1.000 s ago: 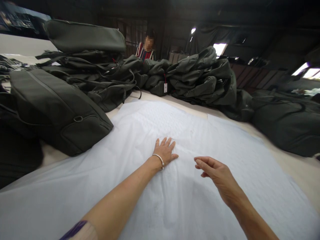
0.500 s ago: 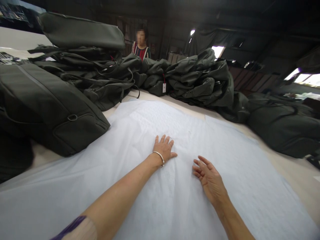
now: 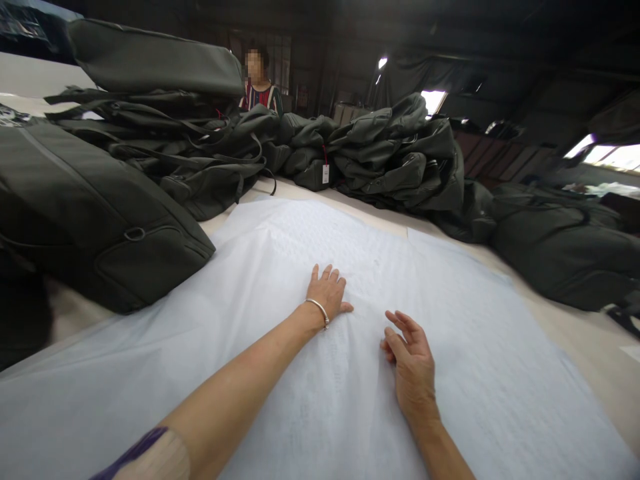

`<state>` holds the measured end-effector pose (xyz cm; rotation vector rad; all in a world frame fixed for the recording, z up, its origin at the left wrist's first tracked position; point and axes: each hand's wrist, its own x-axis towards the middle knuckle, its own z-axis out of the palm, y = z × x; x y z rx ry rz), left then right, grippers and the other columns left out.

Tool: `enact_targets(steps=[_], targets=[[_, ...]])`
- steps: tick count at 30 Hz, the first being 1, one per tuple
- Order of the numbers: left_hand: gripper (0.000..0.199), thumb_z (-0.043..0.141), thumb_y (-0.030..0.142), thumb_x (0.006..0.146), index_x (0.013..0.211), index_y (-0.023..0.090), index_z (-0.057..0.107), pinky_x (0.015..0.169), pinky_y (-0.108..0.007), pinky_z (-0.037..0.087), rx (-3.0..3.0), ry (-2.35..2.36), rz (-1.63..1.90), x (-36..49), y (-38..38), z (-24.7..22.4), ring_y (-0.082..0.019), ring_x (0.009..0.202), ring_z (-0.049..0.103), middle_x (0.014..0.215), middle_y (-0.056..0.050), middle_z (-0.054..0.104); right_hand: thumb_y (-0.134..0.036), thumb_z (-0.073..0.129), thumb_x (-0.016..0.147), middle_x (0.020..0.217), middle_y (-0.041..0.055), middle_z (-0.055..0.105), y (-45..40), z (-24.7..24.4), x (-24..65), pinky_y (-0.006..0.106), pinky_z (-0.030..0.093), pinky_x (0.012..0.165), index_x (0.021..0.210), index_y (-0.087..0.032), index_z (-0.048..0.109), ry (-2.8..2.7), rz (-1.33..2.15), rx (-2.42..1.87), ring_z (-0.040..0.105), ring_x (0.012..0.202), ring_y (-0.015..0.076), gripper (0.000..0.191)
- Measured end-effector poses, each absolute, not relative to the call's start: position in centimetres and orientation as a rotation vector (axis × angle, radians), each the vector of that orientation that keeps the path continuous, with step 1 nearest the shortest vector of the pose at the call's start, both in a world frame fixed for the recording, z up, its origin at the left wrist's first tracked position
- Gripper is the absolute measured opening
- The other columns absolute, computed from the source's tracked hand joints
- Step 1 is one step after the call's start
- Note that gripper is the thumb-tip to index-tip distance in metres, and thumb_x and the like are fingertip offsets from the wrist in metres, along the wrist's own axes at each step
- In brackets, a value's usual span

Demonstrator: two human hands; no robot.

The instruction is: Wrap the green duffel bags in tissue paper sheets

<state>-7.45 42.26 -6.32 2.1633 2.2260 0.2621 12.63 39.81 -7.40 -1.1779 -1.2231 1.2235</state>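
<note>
A large thin white sheet (image 3: 480, 347) covers the table in front of me, with soft wrinkles around my hands. My left hand (image 3: 327, 292) lies palm down on it near the middle, fingers spread, a silver bangle at the wrist. To its right is my right hand (image 3: 411, 353), turned on its side, its fingers loosely curled and apart with nothing between them. Whether its lower edge touches the sheet is hard to tell.
A dark green bag (image 3: 100, 213) lies at the left on the pale table (image 3: 580, 327). Piled green bags (image 3: 400, 153) line the far side, one with a white tag (image 3: 325, 174). Another large bag (image 3: 560, 247) is at the right. A person (image 3: 260, 87) stands behind the pile.
My right hand has rotated and its fingers have curled a little more. My left hand stays nearly in place. The person behind the pile appears farther left.
</note>
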Motion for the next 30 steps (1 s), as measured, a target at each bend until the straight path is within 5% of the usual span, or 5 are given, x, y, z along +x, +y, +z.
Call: enact_targets(steps=[16,21,25,30], targets=[[0.062,0.067,0.063,0.078,0.119,0.017,0.057,0.112,-0.062,0.019,2.155,2.228,0.361,-7.4,42.9,-6.0,-0.034,0.132,0.041,0.129,-0.015,0.058,-0.044,0.065,0.076,0.126,0.007,0.063,40.5,-7.6,11.8,0.027,0.045,0.05,0.123,-0.027,0.05,-1.362,1.199,-1.367,0.061,0.06,0.0119,0.052],[0.048,0.055,0.052,0.092,0.126,0.018,0.053,0.112,-0.053,0.024,2.248,2.186,0.541,-6.4,40.6,-4.0,-0.029,0.136,0.035,0.144,-0.012,0.046,-0.041,0.059,0.077,0.126,0.0067,0.063,40.8,-7.4,11.6,0.029,0.049,0.054,0.126,-0.027,0.046,-1.395,1.207,-1.427,0.065,0.062,0.0136,0.053],[0.021,0.053,0.037,0.096,0.109,0.022,0.06,0.093,-0.035,0.042,2.521,1.794,0.515,-3.9,37.8,-3.7,-0.021,0.113,0.053,0.12,-0.003,0.062,-0.039,0.06,0.075,0.124,0.0067,0.064,40.8,-7.3,11.8,0.029,0.051,0.056,0.127,-0.027,0.046,-1.405,1.208,-1.451,0.066,0.066,0.0158,0.056],[0.027,0.054,0.045,0.093,0.099,0.019,0.059,0.078,-0.038,0.046,2.513,1.749,0.349,-1.9,36.8,-5.5,-0.025,0.097,0.057,0.104,-0.005,0.064,-0.037,0.058,0.075,0.124,0.0054,0.063,41.1,-7.3,11.9,0.03,0.053,0.057,0.129,-0.028,0.043,-1.401,1.242,-1.45,0.066,0.068,0.0165,0.056]])
